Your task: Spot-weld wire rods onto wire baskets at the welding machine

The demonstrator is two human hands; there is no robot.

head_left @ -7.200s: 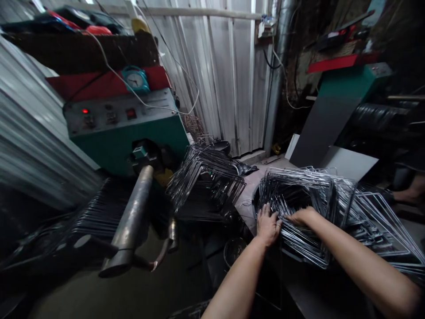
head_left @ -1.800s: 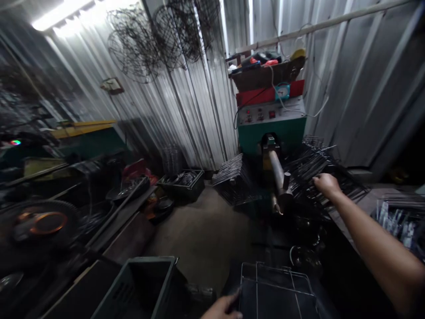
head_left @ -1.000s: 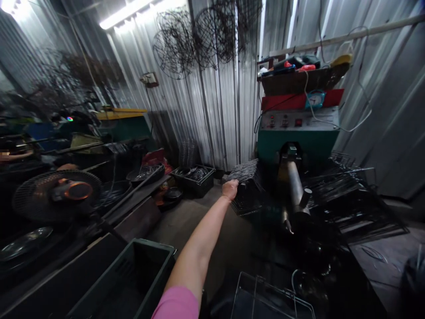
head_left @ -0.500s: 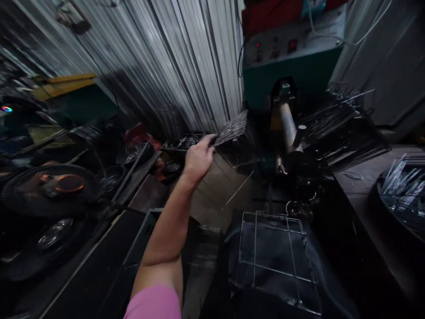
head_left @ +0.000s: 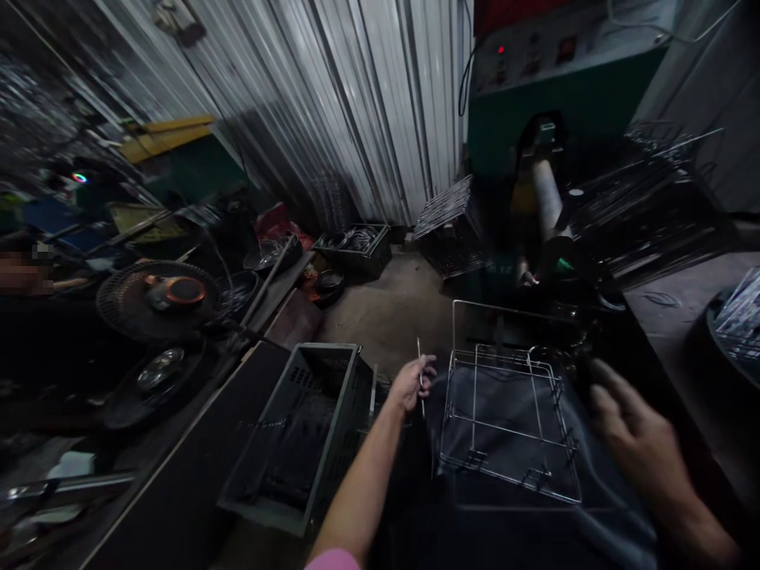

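Note:
My left hand [head_left: 412, 383] pinches a thin metal rod [head_left: 419, 364], which stands nearly upright just left of my lap. A wire rack [head_left: 504, 434] of thin shiny rods rests on the dark cloth [head_left: 594, 483] over my lap. At its far side, a thin wire outline [head_left: 516, 309] rises above the rack; how it joins is hard to see. My right hand [head_left: 644, 439] is beside the rack's right edge, blurred, with its fingers stretched out and nothing visible in them.
A grey-green plastic crate [head_left: 350, 396] stands at my left. Stacked wire racks [head_left: 454, 229] sit on the floor ahead. To the right is a green machine [head_left: 570, 87], with more wire racks [head_left: 653, 214] beside it. A fan [head_left: 172, 297] lies left.
My left hand has drawn back from the stacked racks toward my lap and now holds the rod. My right hand has come into view at the right. The view has shifted left.

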